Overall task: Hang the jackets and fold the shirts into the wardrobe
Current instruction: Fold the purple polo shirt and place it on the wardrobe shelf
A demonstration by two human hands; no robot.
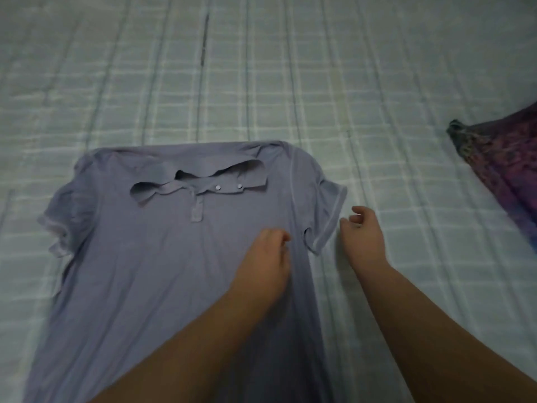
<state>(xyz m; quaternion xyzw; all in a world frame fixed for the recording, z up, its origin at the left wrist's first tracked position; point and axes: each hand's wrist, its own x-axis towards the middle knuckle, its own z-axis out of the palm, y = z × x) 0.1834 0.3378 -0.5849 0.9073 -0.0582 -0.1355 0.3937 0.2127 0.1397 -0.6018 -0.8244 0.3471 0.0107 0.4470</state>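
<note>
One polo shirt [151,257], one purple cloth [505,170], two hands.

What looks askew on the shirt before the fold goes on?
The collar of the lilac polo shirt is crumpled and twisted sideways, with its placket unbuttoned. The left sleeve is bunched. Nothing looks torn or stained, though the picture is blurry.

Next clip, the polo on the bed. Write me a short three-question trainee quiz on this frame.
1. True or false: the polo shirt lies spread flat, collar away from the camera.
2. Which hand is on the shirt: A left hand, B right hand?
3. What lies at the bedsheet's right edge?

Key: 1 true. 2 A; the right hand hangs beside the right sleeve, fingers loosely curled, holding nothing. 3 a purple patterned cloth.
</note>
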